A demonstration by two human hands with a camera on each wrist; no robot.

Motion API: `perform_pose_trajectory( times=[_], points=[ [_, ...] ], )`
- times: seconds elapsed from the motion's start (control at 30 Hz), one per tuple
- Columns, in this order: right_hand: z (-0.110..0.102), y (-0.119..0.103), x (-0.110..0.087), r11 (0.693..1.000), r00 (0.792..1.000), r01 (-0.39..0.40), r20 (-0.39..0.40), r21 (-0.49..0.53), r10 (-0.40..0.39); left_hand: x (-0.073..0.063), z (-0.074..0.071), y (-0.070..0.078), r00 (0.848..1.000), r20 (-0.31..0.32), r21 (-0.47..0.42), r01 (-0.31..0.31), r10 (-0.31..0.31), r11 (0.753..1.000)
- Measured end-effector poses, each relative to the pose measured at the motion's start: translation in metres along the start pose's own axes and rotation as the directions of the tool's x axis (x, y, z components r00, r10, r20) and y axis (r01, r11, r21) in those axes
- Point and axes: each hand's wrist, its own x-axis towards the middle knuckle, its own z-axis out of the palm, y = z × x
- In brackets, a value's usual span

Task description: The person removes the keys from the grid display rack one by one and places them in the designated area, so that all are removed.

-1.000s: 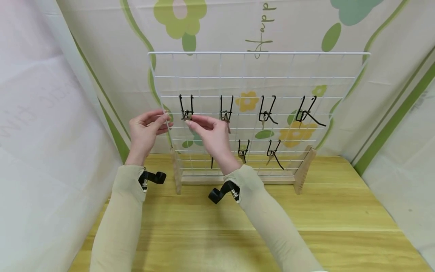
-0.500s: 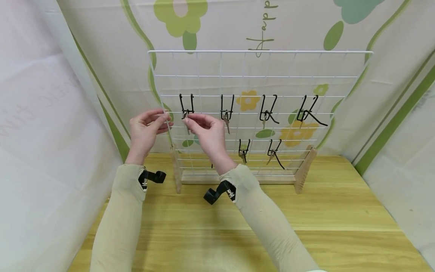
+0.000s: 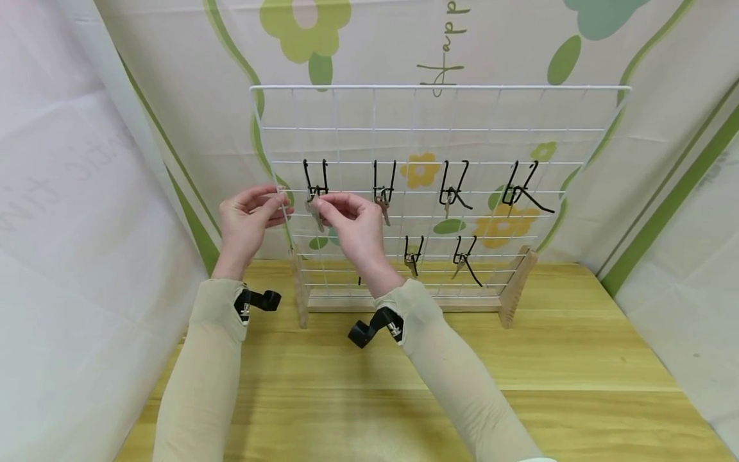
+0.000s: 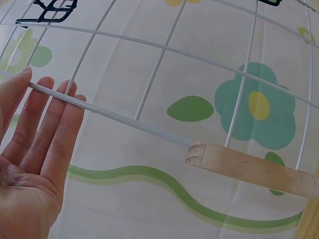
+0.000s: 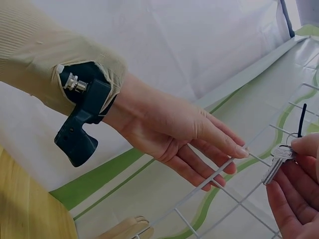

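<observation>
My left hand (image 3: 247, 221) holds the left edge bar of a white wire grid rack (image 3: 441, 86), thumb in front and fingers behind it, as the left wrist view shows. My right hand (image 3: 360, 234) pinches a silver key (image 5: 277, 162) by its head between thumb and fingers. A small ring at the key's head sits by the tip of a black hook, with the key's blade pointing down. That black hook (image 3: 306, 173) is the leftmost of the upper row. My right fingers partly hide the key in the head view.
More black hooks with keys hang to the right, such as the second upper hook (image 3: 375, 173) and a lower hook (image 3: 423, 247). Wooden feet (image 3: 516, 289) carry the rack on the wooden table (image 3: 577, 346). A printed curtain (image 3: 369, 38) stands close behind.
My right hand has shifted slightly left and turned a little, and the key by the leftmost hook now shows more. The left hand keeps its place on the rack's edge.
</observation>
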Motion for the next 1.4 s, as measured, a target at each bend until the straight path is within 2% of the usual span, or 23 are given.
perform_pose_trajectory(
  times=[0.4, 0.6, 0.8, 1.13, 1.4],
  points=[
    [-0.004, -0.012, -0.014, 0.997, 0.997, 0.075, 0.026, 0.004, -0.075, 0.0, 0.0, 0.001, 1.0, 0.011, 0.014, 0.002, -0.002, 1.0],
    [-0.01, -0.021, -0.02, 0.992, 0.992, 0.124, 0.028, 0.011, -0.124, 0.001, 0.0, 0.001, 1.0, 0.02, 0.052, -0.011, 0.01, 0.999],
    [-0.021, -0.027, -0.029, 0.986, 0.984, 0.168, 0.054, 0.012, -0.168, 0.001, 0.001, 0.001, 1.0, 0.019, 0.028, 0.012, -0.013, 1.0],
    [-0.039, -0.01, -0.056, 0.991, 0.985, 0.118, 0.131, -0.068, -0.109, 0.0, -0.001, 0.002, 0.999, 0.022, 0.039, 0.028, -0.028, 0.999],
    [-0.051, 0.02, -0.075, 0.991, 0.989, -0.011, 0.148, -0.132, 0.031, 0.0, -0.001, 0.004, 0.999, 0.026, 0.033, 0.019, -0.019, 0.999]
  ],
)
